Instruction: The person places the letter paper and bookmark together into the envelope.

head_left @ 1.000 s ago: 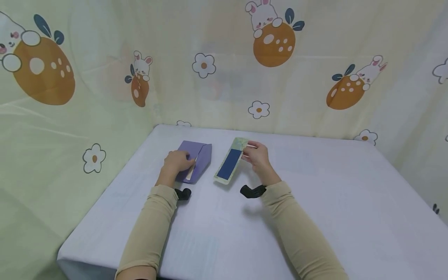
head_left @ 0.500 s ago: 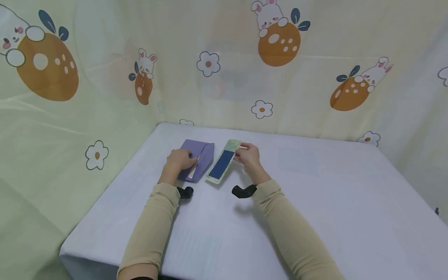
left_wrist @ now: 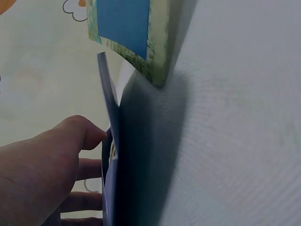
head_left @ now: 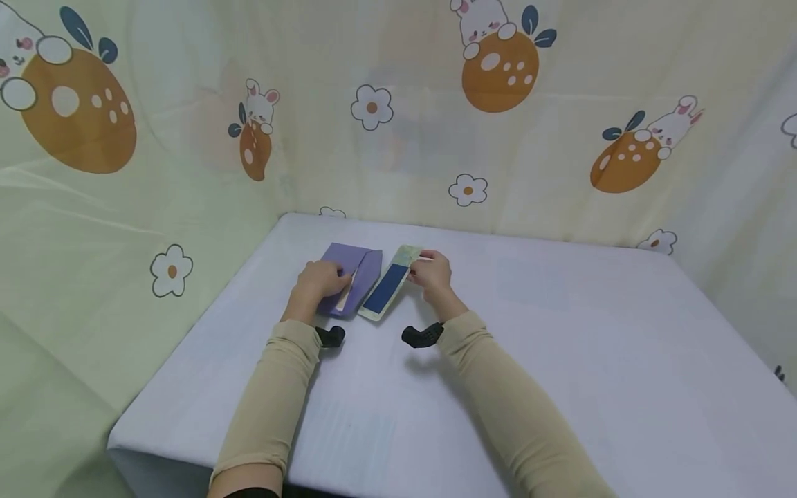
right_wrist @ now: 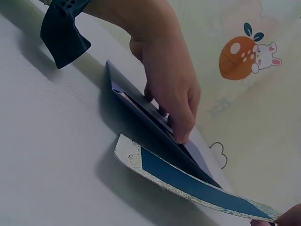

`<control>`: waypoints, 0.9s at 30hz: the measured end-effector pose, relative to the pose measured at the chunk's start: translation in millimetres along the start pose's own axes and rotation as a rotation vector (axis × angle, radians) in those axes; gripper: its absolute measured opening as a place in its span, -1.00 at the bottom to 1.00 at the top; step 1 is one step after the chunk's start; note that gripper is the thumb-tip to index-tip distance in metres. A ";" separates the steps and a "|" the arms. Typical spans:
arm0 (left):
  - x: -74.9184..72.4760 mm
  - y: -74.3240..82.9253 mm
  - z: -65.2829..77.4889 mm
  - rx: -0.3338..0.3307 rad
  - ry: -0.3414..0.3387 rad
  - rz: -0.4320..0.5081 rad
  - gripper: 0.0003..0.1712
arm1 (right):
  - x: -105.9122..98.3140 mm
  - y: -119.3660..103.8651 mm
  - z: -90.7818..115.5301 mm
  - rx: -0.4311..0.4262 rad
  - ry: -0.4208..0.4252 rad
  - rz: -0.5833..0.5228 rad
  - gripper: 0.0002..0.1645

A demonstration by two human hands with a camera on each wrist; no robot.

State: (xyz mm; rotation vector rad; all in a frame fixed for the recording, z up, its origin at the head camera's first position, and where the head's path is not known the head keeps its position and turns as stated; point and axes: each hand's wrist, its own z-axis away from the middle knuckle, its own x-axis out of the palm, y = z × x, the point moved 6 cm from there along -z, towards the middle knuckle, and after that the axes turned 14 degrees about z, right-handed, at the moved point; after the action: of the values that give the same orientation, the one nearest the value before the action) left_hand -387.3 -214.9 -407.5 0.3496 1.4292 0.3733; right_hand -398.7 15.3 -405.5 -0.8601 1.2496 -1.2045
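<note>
A purple envelope (head_left: 369, 271) lies on the table, its flap partly raised and a pale strip showing in the opening. My left hand (head_left: 319, 280) grips it at the opening; in the left wrist view the thumb bends over the edge of the envelope (left_wrist: 111, 188). My right hand (head_left: 434, 271) pinches the upper right edge of a long bookmark-like card (head_left: 386, 288), pale green with a dark blue panel. The card is tilted above the table, its lower end close beside the envelope's right side. In the right wrist view the card (right_wrist: 188, 184) bows slightly, near the envelope (right_wrist: 149, 126).
A white cloth covers the table (head_left: 560, 360). Behind and to the left hangs a pale curtain (head_left: 411, 152) printed with rabbits, orange fruit and flowers. Black straps with small mounts (head_left: 423, 336) sit at both wrists.
My right hand has carried the card leftward, from apart to right beside the envelope. My left hand keeps its grip on the envelope. The head view has shifted slightly.
</note>
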 end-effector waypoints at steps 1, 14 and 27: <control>0.0 0.0 -0.2 -0.004 0.000 -0.001 -0.35 | 1.8 0.9 -0.8 0.001 0.000 0.009 -0.48; 2.0 -1.9 -4.6 -0.011 -0.012 -0.013 -0.36 | 22.7 8.1 -5.5 -0.007 0.024 0.178 -0.48; 3.4 -3.9 -11.1 0.007 -0.016 -0.011 -0.38 | -14.1 -21.7 -19.0 0.016 0.108 0.121 -0.48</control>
State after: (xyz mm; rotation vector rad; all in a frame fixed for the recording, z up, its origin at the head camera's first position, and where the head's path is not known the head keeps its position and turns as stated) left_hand -397.8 -216.7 -413.5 0.3490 1.4165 0.3558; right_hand -420.2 27.0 -384.6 -0.7053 1.3574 -1.1748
